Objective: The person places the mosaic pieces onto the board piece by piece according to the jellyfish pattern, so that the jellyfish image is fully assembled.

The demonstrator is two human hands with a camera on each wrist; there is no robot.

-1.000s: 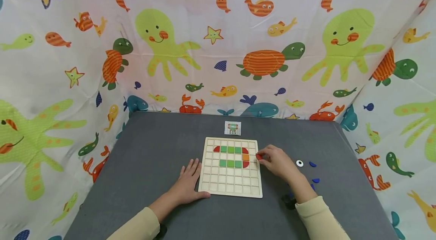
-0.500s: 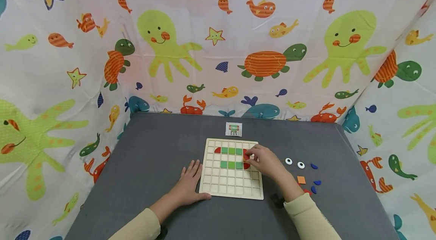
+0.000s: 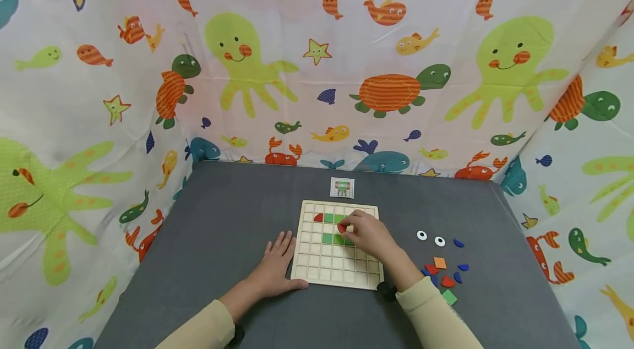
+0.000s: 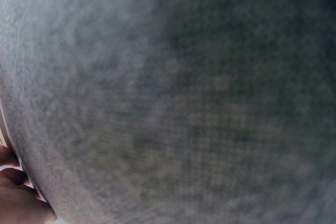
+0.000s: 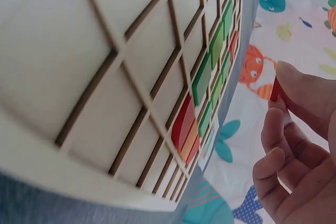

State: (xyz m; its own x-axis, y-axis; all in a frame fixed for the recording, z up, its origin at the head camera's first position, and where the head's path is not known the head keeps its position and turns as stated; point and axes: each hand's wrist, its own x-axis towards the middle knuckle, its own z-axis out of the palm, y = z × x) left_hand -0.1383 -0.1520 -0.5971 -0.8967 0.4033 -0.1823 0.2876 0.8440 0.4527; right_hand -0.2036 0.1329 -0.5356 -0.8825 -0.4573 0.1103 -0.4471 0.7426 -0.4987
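My left hand [image 3: 272,267] lies flat with fingers straight at the left edge of a wooden grid board [image 3: 322,271], thumb at its lower corner. My right hand [image 3: 369,236] is over the board and pinches a small red piece [image 3: 342,228] between thumb and forefinger. In the right wrist view this red piece [image 5: 274,88] shows edge-on, above the grid. Two rows of green tiles [image 3: 328,218] sit in the board's cells, with a red quarter-round piece [image 3: 318,218] at the upper left. The right wrist view also shows an orange tile [image 5: 190,136] between red pieces. The left wrist view is mostly blurred grey.
A small printed pattern card [image 3: 342,187] lies behind the board. To the right on the grey table [image 3: 238,211] are white rings [image 3: 421,235], an orange square [image 3: 440,263], a green square [image 3: 449,298], red pieces [image 3: 448,282] and several blue pieces [image 3: 459,243]. A patterned curtain encloses the table.
My right hand has moved left from the board's right edge to above its middle, carrying the red piece. Loose pieces at the right have come into sight. The left hand stays in place.
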